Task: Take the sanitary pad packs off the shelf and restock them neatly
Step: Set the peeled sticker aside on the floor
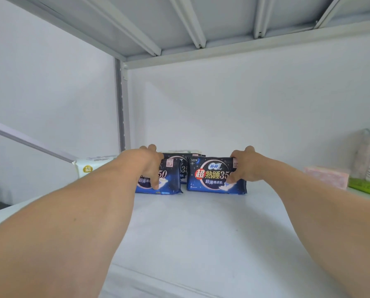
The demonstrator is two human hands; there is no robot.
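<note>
Two dark-blue packs stand upright, faces forward, deep on the white shelf (201,222): my left hand (149,166) pinches the left pack (169,181), my right hand (244,166) the right pack (210,177), top-and-front grip for lifting.

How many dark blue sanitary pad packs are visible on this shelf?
3. The left pack stands under the left hand, the right pack is gripped by the right hand, and a third pack sits behind them, mostly hidden. More may be hidden behind.
</note>
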